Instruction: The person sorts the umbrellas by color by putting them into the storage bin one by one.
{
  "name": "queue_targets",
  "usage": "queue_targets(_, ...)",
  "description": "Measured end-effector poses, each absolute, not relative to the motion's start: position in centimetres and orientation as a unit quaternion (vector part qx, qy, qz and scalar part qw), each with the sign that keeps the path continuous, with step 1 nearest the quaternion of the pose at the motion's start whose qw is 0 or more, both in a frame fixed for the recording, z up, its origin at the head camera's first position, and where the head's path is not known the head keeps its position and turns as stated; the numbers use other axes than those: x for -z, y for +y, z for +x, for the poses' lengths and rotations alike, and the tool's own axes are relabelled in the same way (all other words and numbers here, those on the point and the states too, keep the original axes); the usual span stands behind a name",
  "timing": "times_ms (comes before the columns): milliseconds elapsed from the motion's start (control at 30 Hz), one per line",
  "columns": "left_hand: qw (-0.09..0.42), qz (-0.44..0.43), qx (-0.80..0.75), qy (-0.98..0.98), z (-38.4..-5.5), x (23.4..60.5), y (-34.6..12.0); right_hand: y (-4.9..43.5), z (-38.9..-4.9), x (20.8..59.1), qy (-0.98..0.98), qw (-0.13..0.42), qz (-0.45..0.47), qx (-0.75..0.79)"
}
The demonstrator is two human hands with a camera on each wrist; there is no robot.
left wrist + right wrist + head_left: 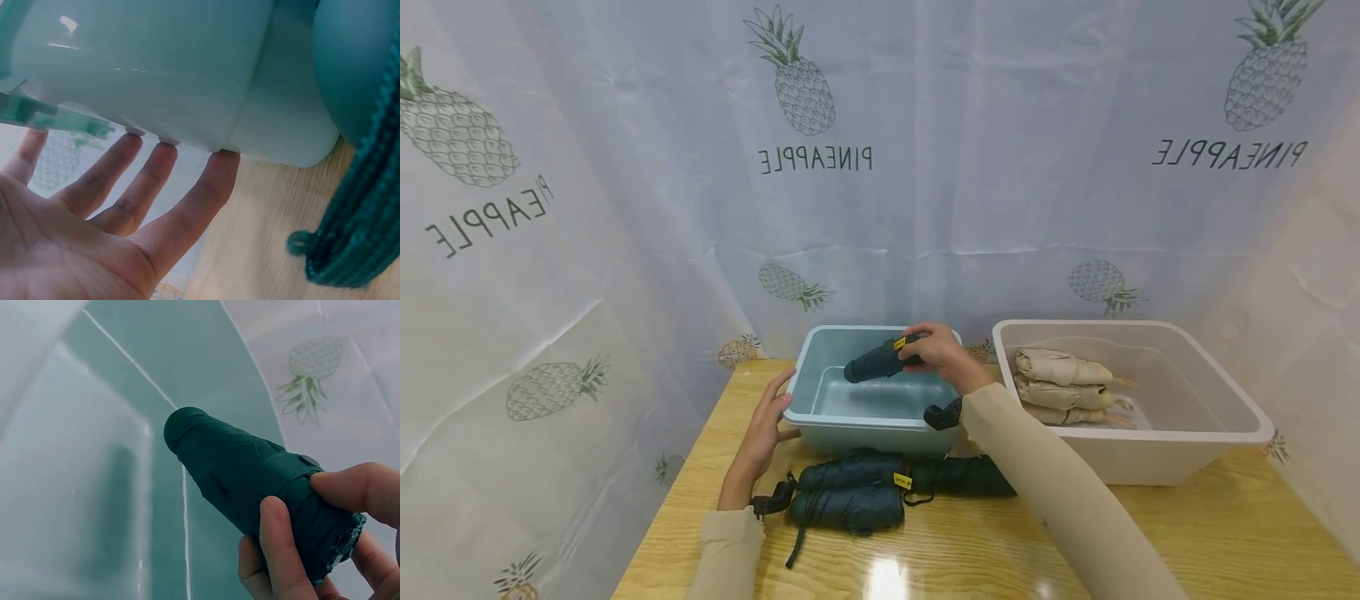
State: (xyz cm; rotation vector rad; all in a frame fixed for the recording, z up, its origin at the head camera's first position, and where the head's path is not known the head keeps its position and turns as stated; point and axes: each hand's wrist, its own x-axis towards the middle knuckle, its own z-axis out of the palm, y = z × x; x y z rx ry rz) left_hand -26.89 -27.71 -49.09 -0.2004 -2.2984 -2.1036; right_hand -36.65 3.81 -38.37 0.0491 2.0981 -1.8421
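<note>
My right hand (934, 348) grips a folded dark green umbrella (240, 465) near one end, thumb on one side and fingers on the other. The umbrella is tilted inside the opening of a light blue-green bin (857, 422), above its floor. My left hand (765, 423) touches the bin's left side; in the left wrist view its fingers (187, 212) are extended with their tips against the wall. In front of the bin, several more folded dark green umbrellas (847, 508) lie on the table. One umbrella's wrist strap (356, 219) shows large in the left wrist view.
A larger white bin (1150, 458) stands to the right, with several folded beige umbrellas (1060, 392) stacked at its left side. Both bins stand on a wooden table (970, 554). A pineapple-print curtain (925, 208) hangs behind and at the sides.
</note>
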Motion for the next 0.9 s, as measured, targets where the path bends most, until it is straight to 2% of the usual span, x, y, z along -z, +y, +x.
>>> queue_targets(900, 0.012, -0.061, 0.675, -0.735, -26.9, 49.1, -27.7, 3.2, -38.4, 39.9, 0.752, 0.221, 0.012, 0.621)
